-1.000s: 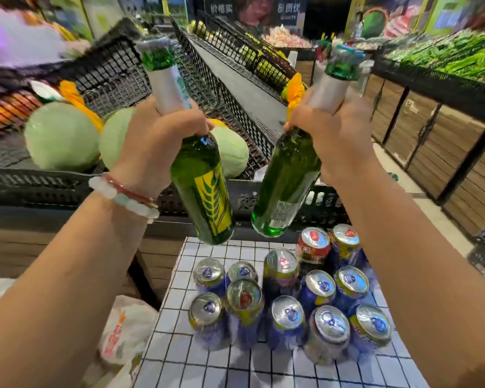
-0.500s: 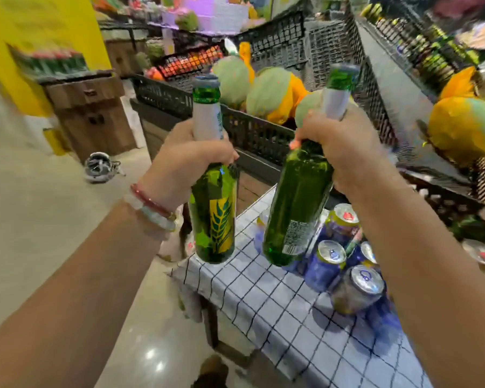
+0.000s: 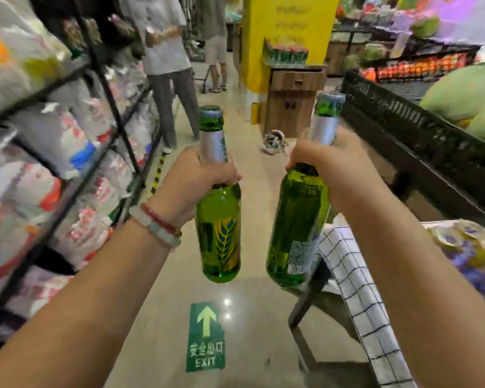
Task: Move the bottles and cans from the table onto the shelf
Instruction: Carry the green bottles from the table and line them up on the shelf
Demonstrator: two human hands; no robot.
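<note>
At far left we pass the shelf (image 3: 76, 152) of blurred packets. Our left hand (image 3: 192, 182) clamps its fingers round the neck of a green beer bottle (image 3: 219, 233), held upright over the floor. Our right hand (image 3: 335, 170) grips a second green bottle (image 3: 298, 228), tilted, just beside the checked-cloth desk (image 3: 353, 275) with blurred cans (image 3: 471, 247).

A glossy beige tiled floor (image 3: 252, 317) carries a green exit arrow sticker (image 3: 206, 337) and bright lamp reflections. Farther off stand a yellow square pillar (image 3: 277, 37) and a brown wooden cabinet (image 3: 291, 102).
</note>
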